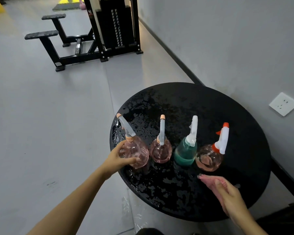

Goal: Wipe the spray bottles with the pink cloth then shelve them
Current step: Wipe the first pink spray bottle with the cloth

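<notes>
Early: four spray bottles [185, 150] on table [210, 102], none shelved. Left hand [116, 160] grips leftmost bottle [137, 154]; right hand [231, 197] clutches pink cloth [209, 180].

Dim, soft grey light. Bright wet glints on the black table [219, 107]. Faint shadows only. Bent lines near the edges. Slight blur on the right hand [228, 195].

No legible txt, labels or nos.; sticker [78, 46] on gym machine [116, 29] too blurred.
</notes>
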The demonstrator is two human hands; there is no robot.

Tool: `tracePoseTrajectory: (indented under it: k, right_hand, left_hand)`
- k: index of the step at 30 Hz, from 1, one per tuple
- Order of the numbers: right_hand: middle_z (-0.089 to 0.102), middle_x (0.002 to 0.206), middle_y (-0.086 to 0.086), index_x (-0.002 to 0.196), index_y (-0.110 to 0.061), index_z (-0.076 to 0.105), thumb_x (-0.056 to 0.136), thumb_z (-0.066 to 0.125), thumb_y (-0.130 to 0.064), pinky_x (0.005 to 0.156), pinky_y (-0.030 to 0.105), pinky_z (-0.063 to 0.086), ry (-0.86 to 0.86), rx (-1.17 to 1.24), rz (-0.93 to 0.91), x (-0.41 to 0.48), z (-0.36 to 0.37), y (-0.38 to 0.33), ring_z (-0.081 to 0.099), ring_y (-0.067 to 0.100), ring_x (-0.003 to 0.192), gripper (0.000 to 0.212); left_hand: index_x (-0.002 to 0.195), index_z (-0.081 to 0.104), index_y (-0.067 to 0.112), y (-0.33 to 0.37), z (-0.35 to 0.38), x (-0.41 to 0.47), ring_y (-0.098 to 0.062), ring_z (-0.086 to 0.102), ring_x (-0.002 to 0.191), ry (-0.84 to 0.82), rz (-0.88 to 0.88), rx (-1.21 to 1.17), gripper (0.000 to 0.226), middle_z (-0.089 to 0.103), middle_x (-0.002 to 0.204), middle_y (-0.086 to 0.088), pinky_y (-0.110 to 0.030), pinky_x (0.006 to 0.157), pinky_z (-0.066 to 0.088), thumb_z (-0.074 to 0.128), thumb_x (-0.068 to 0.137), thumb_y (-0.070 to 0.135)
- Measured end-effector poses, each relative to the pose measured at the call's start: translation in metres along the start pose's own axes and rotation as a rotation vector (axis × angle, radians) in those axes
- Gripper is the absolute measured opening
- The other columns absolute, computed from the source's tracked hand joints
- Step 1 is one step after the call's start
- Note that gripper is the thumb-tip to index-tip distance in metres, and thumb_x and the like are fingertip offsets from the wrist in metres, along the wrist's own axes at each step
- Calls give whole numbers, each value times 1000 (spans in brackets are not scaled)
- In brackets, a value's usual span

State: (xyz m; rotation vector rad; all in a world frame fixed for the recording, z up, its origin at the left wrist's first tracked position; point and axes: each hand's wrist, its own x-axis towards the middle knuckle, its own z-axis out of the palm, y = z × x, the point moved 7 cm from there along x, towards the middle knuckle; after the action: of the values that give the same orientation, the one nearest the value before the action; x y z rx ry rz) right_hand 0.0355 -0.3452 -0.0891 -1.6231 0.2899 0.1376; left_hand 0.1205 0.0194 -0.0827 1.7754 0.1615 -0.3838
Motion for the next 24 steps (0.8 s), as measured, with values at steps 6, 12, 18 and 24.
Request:
tracePoseTrajectory:
  k: [6, 12, 18, 24]
  right_hand:
    - [66, 106, 14, 105, -10, 61, 99, 43, -18, 63, 29, 61, 15, 510, 303, -18, 26, -35, 62, 24, 98, 20]
    - [72, 83, 3, 97, -12, 63, 87, 52, -24, 62, 30, 60, -12, 748, 174, -40, 45, -125, 72, 11, 72, 19]
    - [70, 105, 6, 105, -15, 63, 98, 47, -25, 85, 39, 54, 8, 733, -81, -79, 49, -215, 68, 18, 97, 20]
    - [68, 118, -5, 115, -34, 64, 93, 46, -57, 101, 48, 48, 83, 257, -487, -127, 72, -271, 63, 18, 114, 37]
  left_hand:
    - [120, 60, 35, 43, 4, -38, -27, 69, 107, 12, 60, -183, 88, 65, 119, -13, -48, 95, 55, 95, 40, 49]
    - [124, 60, 30, 102, 25, -74, -32, 68, 110, -70, 133, -342, 74, 68, 117, -10, -56, 93, 54, 85, 54, 36]
    - [137, 53, 25, 158, 57, -114, -33, 66, 115, -185, 231, -366, 75, 67, 127, -10, -53, 93, 55, 76, 67, 40]
    - [126, 54, 32, 202, 93, -154, -25, 74, 96, -226, 300, -371, 45, 74, 109, -4, -36, 74, 61, 58, 82, 38]
